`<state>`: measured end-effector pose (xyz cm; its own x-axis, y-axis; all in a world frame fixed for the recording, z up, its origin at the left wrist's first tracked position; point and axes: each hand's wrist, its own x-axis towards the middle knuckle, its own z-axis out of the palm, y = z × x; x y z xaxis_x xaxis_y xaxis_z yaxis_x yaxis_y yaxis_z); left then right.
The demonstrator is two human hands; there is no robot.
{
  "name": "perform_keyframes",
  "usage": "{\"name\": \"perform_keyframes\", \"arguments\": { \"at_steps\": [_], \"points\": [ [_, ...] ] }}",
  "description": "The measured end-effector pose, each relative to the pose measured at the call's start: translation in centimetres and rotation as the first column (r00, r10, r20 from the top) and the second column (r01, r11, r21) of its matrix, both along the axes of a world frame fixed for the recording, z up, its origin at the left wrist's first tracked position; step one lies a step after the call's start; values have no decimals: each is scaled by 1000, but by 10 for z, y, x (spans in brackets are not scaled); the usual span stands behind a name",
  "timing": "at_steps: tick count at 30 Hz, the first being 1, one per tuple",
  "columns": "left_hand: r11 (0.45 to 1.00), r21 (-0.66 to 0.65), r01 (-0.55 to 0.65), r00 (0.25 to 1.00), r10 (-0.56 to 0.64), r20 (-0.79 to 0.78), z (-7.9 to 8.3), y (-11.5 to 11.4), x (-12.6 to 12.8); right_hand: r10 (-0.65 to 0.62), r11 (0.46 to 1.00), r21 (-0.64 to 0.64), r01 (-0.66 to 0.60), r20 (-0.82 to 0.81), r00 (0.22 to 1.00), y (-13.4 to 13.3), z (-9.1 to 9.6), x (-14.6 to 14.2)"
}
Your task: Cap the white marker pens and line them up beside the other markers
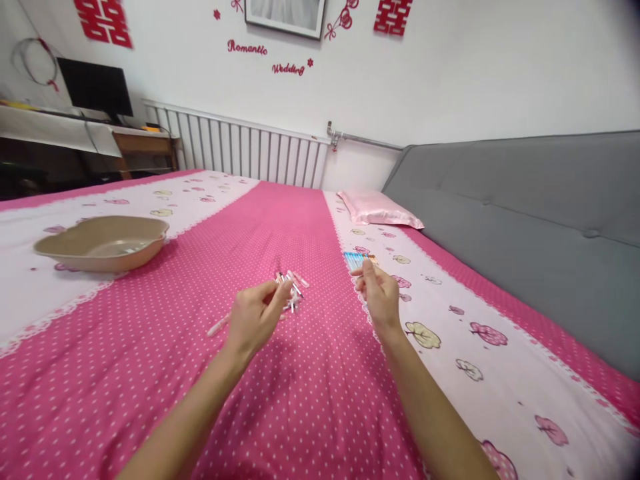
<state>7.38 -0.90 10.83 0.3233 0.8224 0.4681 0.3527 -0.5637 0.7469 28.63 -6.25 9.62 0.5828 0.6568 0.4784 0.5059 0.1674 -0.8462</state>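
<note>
My left hand (255, 317) is closed, thumb against fingertips, above the pink bedspread. What it pinches, if anything, is too small to make out. Just beyond its fingers lies a loose pile of slim pen-like sticks (296, 288), white, pink and dark. One pale pink stick (219, 325) sticks out to the left of this hand, lying on the bedspread. My right hand (379, 293) has its thumb and fingers pressed together. Right behind its fingertips is a neat row of slim blue sticks (353, 260) with some orange-brown ones at the right end, partly hidden by the hand.
A beige plastic basin (105, 257) sits on the bed at the left. A pink pillow (379, 209) lies at the back right, by the grey padded headboard (515, 220). Beyond the bed are a white radiator (240, 140) and a desk with a monitor (95, 88).
</note>
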Motion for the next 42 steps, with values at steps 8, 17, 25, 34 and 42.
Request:
{"name": "perform_keyframes", "arguments": {
  "at_steps": [8, 17, 25, 34, 42],
  "points": [
    [988, -116, 104, 993, -110, -41, 52, -34, 39, 308, 945, -120, -305, 6, 951, -39, 53, -55],
    [997, -37, 61, 996, -63, -55, 53, -45, 42, 275, 939, -219, -264, 24, 961, -40, 57, -64],
    [994, -107, -17, 992, 3, -128, 49, -26, 23, 317, 929, -209, -305, 25, 948, -30, 60, -59],
    [901, -13, -433, 851, 404, -336, -16, 26, -55, 191, 953, -263, -149, 141, 971, 22, 34, -48],
    [866, 156, -474, 679, 473, -562, -86, 40, -69, 88, 887, -459, -37, 91, 992, 107, -43, -44]
  ]
}}
